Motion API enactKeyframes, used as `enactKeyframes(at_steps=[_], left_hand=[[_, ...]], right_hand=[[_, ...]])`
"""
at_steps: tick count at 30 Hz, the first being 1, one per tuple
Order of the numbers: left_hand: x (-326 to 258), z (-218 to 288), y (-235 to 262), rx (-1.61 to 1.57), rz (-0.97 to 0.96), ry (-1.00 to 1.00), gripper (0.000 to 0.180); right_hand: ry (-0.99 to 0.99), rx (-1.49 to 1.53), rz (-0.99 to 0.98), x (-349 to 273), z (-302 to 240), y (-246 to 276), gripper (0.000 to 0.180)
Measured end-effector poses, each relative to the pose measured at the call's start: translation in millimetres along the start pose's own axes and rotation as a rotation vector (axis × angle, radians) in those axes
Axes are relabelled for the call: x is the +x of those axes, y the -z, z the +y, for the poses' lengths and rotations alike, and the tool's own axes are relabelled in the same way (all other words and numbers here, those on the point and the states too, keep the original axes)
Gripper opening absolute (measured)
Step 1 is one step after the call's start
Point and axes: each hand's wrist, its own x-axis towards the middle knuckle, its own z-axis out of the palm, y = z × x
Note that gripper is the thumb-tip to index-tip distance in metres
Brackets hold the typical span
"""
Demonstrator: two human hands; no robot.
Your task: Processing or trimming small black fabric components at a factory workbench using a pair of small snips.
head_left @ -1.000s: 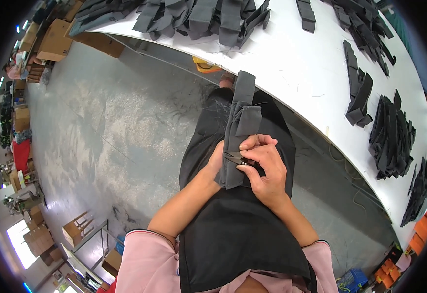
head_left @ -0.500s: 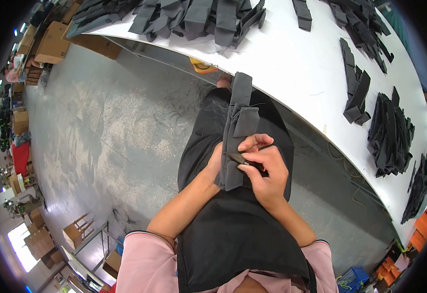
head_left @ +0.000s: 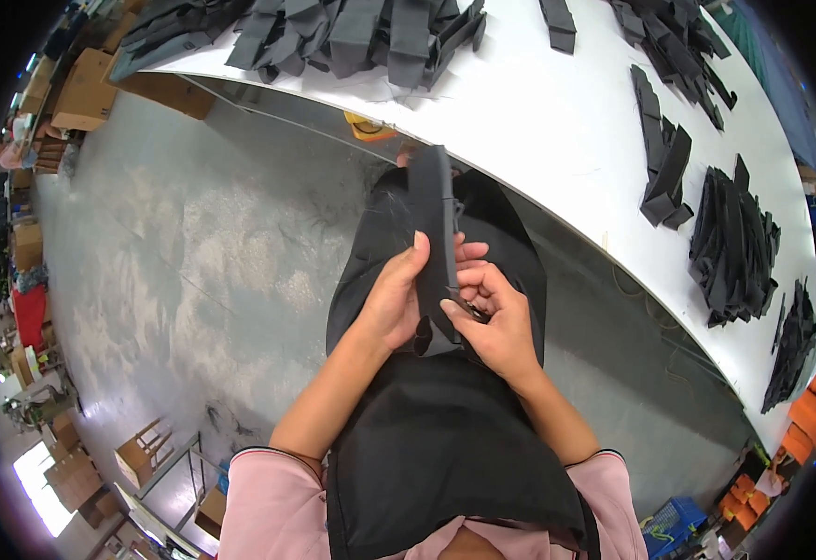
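Fingers of the left hand (head_left: 391,297) held the strip (head_left: 433,219) at its left side, thumb at that edge, the other fingertips hidden behind it. The strip ran lengthwise between both hands, above the apron (head_left: 445,448), its far end reaching beyond the fingers. At its right edge, the right hand (head_left: 494,327) gripped dark snips (head_left: 472,312) in curled fingers. Farther right, piled strips (head_left: 732,247) lay on the table (head_left: 566,121).

2 hands (head_left: 395,291) (head_left: 499,322), 1 held strip (head_left: 429,191), 1 black apron (head_left: 445,448), 1 strip-laden table (head_left: 543,121).
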Motion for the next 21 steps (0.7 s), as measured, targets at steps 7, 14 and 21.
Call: enactKeyframes(at_steps=[7,14,21], left_hand=[[12,10,22,-0.107,0.005,-0.029,0.041],[16,15,26,-0.204,0.015,-0.092,0.039],[10,21,12,0.019,0.114,-0.119,0.040]], right_hand=[[-0.090,0.011,-0.100,-14,7,3,0.023],[0.122,-0.170,0.034,-26,17,5,0.020],[0.309,-0.273,0.121,-15,1,4,0.029]])
